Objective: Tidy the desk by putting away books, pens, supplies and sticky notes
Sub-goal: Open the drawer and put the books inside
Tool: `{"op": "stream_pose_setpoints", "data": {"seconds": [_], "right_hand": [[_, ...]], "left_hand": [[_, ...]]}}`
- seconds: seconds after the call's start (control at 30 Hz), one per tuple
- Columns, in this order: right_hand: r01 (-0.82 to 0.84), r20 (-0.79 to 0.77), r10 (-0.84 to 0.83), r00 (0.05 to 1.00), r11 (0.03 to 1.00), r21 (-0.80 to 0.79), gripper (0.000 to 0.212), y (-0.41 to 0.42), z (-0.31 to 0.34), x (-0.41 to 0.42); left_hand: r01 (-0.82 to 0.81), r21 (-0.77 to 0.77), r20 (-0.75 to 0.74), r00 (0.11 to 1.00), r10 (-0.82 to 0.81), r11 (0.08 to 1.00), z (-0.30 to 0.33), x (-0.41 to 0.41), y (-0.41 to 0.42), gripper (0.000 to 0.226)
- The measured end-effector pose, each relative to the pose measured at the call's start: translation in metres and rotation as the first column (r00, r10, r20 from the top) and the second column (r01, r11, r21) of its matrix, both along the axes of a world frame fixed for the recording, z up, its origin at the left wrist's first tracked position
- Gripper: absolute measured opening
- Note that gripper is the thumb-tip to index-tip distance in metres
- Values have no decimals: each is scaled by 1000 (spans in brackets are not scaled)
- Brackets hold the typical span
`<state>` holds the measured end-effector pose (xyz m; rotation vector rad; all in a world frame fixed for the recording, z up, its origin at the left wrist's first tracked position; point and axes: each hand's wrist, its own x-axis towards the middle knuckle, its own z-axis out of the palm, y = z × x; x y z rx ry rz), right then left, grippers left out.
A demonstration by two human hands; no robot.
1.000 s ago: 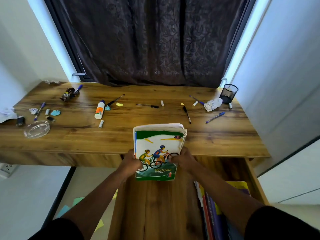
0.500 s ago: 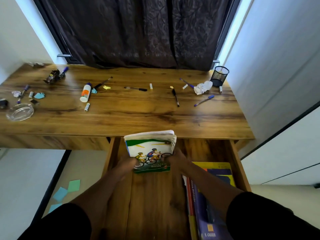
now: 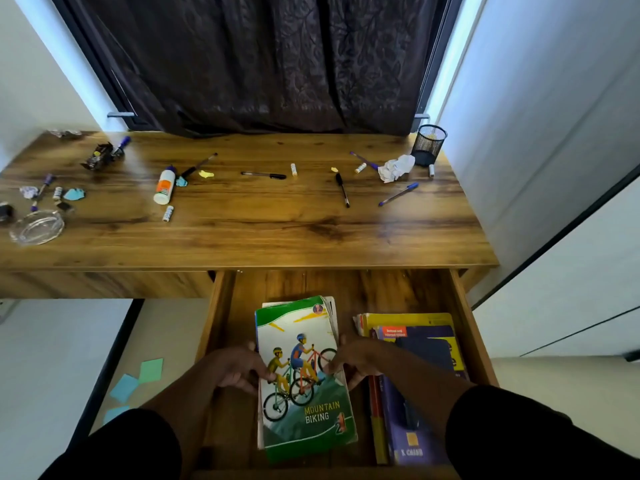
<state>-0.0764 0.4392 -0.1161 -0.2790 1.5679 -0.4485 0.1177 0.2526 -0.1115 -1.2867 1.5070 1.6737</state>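
Book (image 3: 304,375) lying flat in the open drawer (image 3: 474,341), left of a second stack of books (image 3: 415,358). Held at both long edges: left hand (image 3: 235,368) curled around the left edge, right hand (image 3: 353,362) gripping the right, thumbs on the cover. Likely light, soft-covered, bendy, with worn loose pages beneath; best gripped mid-edge on both sides. Beyond the drawer, on the table (image 3: 242,237): glue bottle (image 3: 164,187), scattered pens (image 3: 265,174), crumpled paper (image 3: 394,168), mesh pen cup (image 3: 429,143). Left of the drawer, sticky notes (image 3: 138,379) on the floor.
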Motion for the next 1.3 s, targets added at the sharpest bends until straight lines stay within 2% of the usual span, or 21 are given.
{"op": "stream_pose_setpoints", "data": {"seconds": [0.1, 0.13, 0.27, 0.4, 0.53, 0.63, 0.77, 0.9, 0.97, 1.17, 1.3], "right_hand": [[51, -46, -49, 998, 998, 48, 13, 3, -6, 8], [52, -51, -48, 998, 996, 69, 13, 4, -7, 10], [26, -145, -9, 989, 993, 115, 53, 10, -11, 12], [2, -297, 33, 954, 993, 117, 52, 16, -13, 15], [-19, -505, 47, 862, 998, 60, 52, 14, -10, 19], [-4, -603, 21, 797, 1000, 30, 70, 8, -11, 21], [46, -588, -8, 809, 998, 50, 71, 2, -14, 24], [53, -533, -15, 846, 997, 57, 105, 1, -15, 23], [74, -512, -32, 858, 995, 61, 113, 2, -14, 24], [15, -532, 19, 847, 998, 58, 113, 4, -11, 24], [111, -451, -75, 889, 992, 53, 102, 12, -10, 24]], "left_hand": [[51, -84, 31, 998, -49, 995, -3, -8, 9, 57], [88, -102, 55, 995, -83, 991, -3, -11, 12, 57], [207, -157, 171, 969, -180, 966, -6, -20, 21, 56], [295, -285, 212, 947, -240, 912, -10, -22, 31, 47], [209, -428, 120, 977, -174, 879, -9, -25, 36, 73], [213, -510, 67, 976, -208, 833, -11, -26, 35, 80], [230, -548, 58, 970, -237, 804, -17, -22, 38, 88], [277, -582, 69, 954, -293, 765, -26, -19, 42, 81], [299, -569, 99, 950, -297, 766, -31, -19, 42, 79], [204, -478, 74, 979, -192, 855, -36, -15, 43, 73], [257, -542, 58, 961, -269, 801, -41, -12, 40, 77]]}}
